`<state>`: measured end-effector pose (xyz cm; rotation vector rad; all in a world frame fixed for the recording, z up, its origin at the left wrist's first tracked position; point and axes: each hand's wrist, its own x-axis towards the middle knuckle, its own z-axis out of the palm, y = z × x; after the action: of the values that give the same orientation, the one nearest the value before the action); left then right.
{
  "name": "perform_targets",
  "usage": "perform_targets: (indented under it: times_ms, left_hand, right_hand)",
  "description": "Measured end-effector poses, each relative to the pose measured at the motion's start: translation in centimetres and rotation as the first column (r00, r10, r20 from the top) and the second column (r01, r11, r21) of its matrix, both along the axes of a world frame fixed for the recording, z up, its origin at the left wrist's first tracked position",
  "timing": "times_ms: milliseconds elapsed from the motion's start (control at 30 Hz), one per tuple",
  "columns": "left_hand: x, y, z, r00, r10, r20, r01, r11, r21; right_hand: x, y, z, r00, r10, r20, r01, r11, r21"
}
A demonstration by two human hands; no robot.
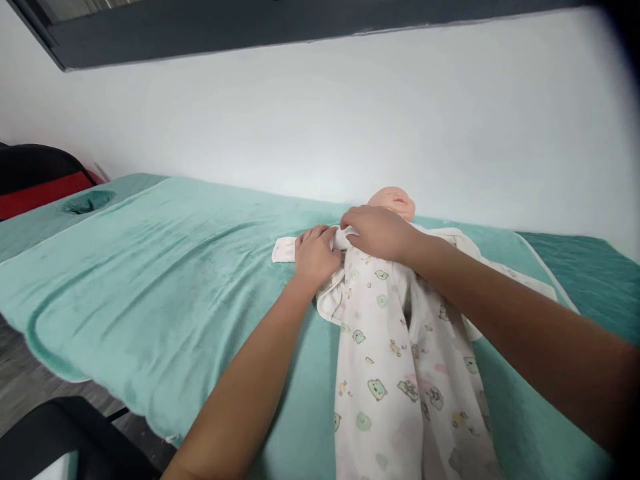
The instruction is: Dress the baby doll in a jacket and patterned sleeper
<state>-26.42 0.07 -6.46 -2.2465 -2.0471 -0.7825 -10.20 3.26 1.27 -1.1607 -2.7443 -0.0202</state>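
Note:
A baby doll lies on its back on the teal blanket, its head (393, 201) towards the wall. White baby clothes (380, 373) printed with small green bears lie over it, the legs stretching towards me. My left hand (317, 255) is closed around the white sleeve (284, 250), whose cuff sticks out to the left. Just below the doll's head, my right hand (377, 232) grips white cloth at the upper end of the same sleeve, fingers bent. The doll's arm and most of its body are hidden by cloth and hands.
The teal blanket (150, 287) covers a padded bed with a face hole (89, 201) at the left end. A white wall (300, 127) runs behind it. A black chair (75, 440) stands at the lower left; a black and red object (43, 180) is beyond the far left.

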Motion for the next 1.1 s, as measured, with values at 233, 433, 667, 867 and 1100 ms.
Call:
perform_targets:
  times_ms: [233,433,667,867,1100]
  left_hand:
    - [0.1,0.3,0.1,0.997,0.024,0.074,-0.024,1.0,-0.003]
    - [-0.1,0.3,0.0,0.991,0.095,0.095,-0.097,0.995,0.016]
    - [-0.2,-0.5,0.2,0.999,0.046,0.013,-0.047,0.995,0.084]
    - [-0.5,-1.0,0.5,0.997,0.074,0.017,-0.075,0.995,0.062]
    - [-1.3,-0.9,-0.3,0.997,0.062,0.051,-0.063,0.998,0.021]
  right_hand:
    - [-3.7,2.4,-1.1,0.976,-0.057,0.209,0.076,0.994,-0.084]
    - [-4.7,3.6,-1.2,0.953,-0.035,0.301,0.1,0.975,-0.201]
    - [-3.5,3.8,-0.1,0.955,-0.007,0.296,0.069,0.978,-0.197]
    - [-0.6,3.0,1.5,0.965,-0.036,0.261,0.085,0.98,-0.18]
    - [3.3,2.6,2.8,0.96,-0.106,0.26,0.145,0.98,-0.137]
